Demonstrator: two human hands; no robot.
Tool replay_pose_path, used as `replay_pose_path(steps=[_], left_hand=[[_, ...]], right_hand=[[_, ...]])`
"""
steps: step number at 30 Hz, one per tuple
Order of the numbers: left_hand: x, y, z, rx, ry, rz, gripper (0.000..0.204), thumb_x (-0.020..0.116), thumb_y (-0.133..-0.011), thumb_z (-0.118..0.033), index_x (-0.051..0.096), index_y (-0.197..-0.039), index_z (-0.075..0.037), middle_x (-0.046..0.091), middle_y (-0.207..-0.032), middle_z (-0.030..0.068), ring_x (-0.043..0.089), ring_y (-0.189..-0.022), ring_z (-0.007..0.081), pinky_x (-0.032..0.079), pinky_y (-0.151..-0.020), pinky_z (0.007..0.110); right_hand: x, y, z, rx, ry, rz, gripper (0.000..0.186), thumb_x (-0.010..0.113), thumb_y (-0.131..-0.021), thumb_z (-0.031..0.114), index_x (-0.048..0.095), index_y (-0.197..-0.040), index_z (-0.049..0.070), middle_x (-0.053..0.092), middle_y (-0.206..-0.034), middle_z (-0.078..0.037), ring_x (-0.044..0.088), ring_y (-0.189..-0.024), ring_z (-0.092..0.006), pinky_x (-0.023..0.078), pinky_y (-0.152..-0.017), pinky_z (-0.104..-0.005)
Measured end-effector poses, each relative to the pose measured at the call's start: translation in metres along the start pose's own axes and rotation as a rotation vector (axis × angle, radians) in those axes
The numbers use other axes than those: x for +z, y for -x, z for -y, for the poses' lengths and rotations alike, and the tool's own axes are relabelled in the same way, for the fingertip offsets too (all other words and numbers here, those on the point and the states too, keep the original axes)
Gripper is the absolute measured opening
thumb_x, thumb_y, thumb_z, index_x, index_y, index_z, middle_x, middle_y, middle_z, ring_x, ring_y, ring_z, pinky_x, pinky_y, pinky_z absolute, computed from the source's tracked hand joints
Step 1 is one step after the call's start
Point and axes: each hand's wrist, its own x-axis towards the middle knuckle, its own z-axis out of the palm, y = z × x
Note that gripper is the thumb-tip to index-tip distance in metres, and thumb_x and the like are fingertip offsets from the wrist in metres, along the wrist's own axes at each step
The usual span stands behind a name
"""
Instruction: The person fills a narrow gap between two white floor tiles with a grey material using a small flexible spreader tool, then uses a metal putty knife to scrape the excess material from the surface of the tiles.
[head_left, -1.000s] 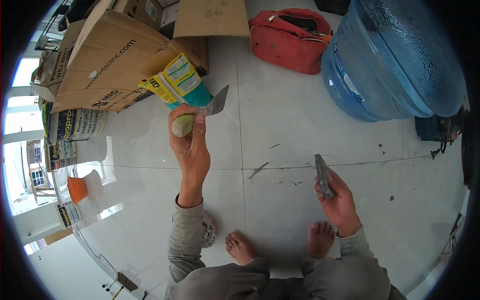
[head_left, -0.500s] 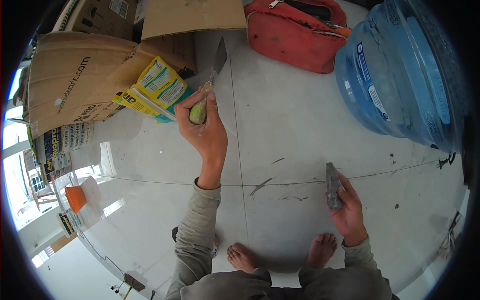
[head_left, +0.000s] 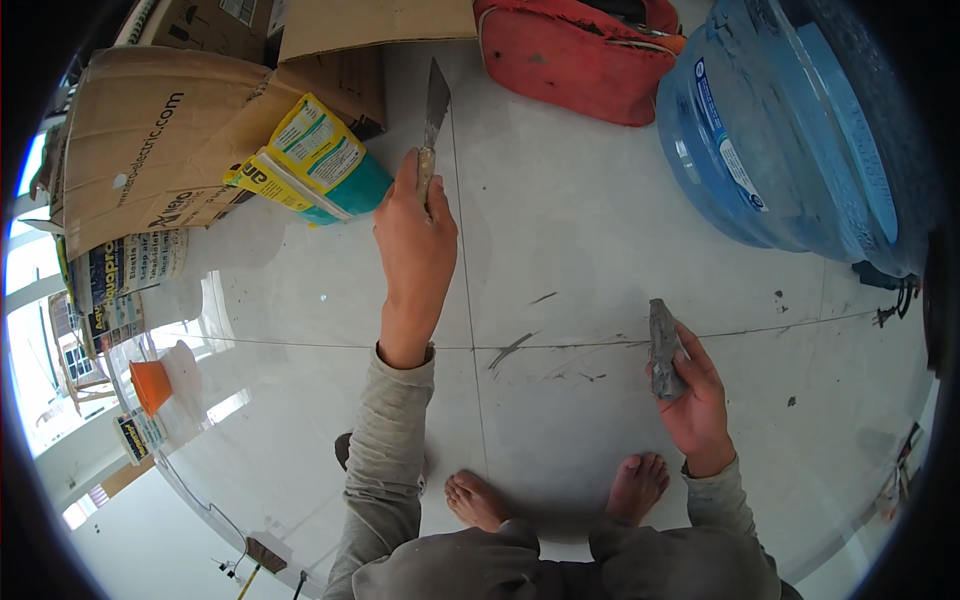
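My left hand is closed around the handle of a putty knife, a worn tool with a thin metal blade pointing away from me. The back of the hand hides most of the handle. A yellow and teal bag stands just left of that hand. Lower on the right, my right hand grips an elongated dark grey, rough-surfaced piece between thumb and fingers. Its exact kind is unclear. Both hands are held over the grey tiled floor, well apart from each other.
Cardboard boxes fill the far left, with a printed bucket below them. A red fabric bag lies at the far side. Right of it is a large blue water bottle. An orange container sits at left.
My left hand has turned, so its back now covers the handle's rounded end; the putty knife stays in its grip. My right hand keeps its hold on the grey piece. The view has shifted slightly.
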Motion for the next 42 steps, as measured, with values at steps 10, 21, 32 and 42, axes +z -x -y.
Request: replay_pose_path(steps=[10,21,32,42], left_hand=[[-0.007,0.036,-0.018,0.058,-0.171,-0.012,0.037,0.060,-0.098,-0.006,0.059,-0.133,0.008,0.070,-0.089,0.0296,0.071,-0.078,0.0457,0.055,-0.069,0.046],[-0.044,0.173,-0.017,-0.128,-0.067,0.068,0.043,0.061,-0.096,-0.001,0.055,-0.138,0.007,0.068,-0.079,0.0280,0.068,-0.068,0.0456,0.053,-0.060,0.047],[-0.076,0.283,-0.021,-0.309,-0.079,0.148,0.047,0.060,-0.097,-0.006,0.054,-0.144,-0.001,0.070,-0.090,0.0283,0.070,-0.078,0.0454,0.055,-0.071,0.046],[-0.105,0.350,-0.002,-0.275,-0.111,0.191,0.052,0.065,-0.095,-0.009,0.055,-0.147,-0.009,0.073,-0.103,0.0225,0.071,-0.083,0.0427,0.056,-0.070,0.047]], right_hand=[[-0.006,0.020,0.009,-0.056,0.001,-0.003,0.050,0.053,-0.105,0.006,0.041,-0.153,0.002,0.067,-0.124,-0.011,0.069,-0.103,-0.0205,0.058,-0.087,-0.0328],[-0.003,0.021,0.001,-0.034,0.021,0.016,0.050,0.056,-0.105,0.010,0.043,-0.153,0.005,0.067,-0.118,-0.009,0.069,-0.098,-0.0183,0.057,-0.080,-0.0290],[-0.004,0.027,-0.006,-0.040,0.034,0.093,0.049,0.056,-0.105,0.011,0.044,-0.152,0.004,0.068,-0.120,-0.011,0.069,-0.104,-0.0186,0.058,-0.084,-0.0302],[-0.004,0.024,-0.010,-0.024,0.057,0.119,0.050,0.055,-0.106,0.012,0.043,-0.154,0.004,0.066,-0.123,-0.012,0.067,-0.103,-0.0184,0.056,-0.079,-0.0297]])
